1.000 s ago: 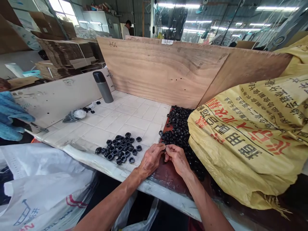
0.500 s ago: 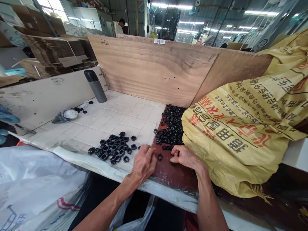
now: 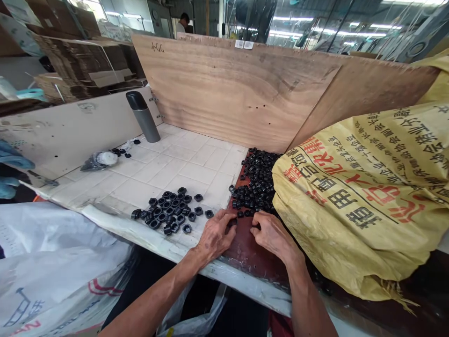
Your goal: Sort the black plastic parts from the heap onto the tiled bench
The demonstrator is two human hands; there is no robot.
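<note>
My left hand (image 3: 216,235) rests at the seam between the pale tiled surface and the dark red board (image 3: 242,250). Its thumb and fingers close on a small black plastic nut (image 3: 232,223). To the right, my right hand (image 3: 273,234) is over the red board with its fingers curled together; whatever they may hold is hidden. Just beyond it lies a heap of black plastic nuts (image 3: 257,180), against the yellow woven sack. A looser group of the same nuts (image 3: 168,209) sits on the tiles left of my left hand, some with their hollow side up.
A yellow woven sack (image 3: 351,201) bulges over the right side. Plywood panels (image 3: 224,89) wall the back. On the tiles stand a grey bottle (image 3: 147,121) and a small plastic bag (image 3: 100,160). White plastic sacking (image 3: 52,267) hangs at the front left. A person (image 3: 183,23) is far behind.
The loose nut that lay between my hands on the red board is now in my left fingers. My right hand stays near the heap, its fingers still curled. The camera view has shifted slightly.
</note>
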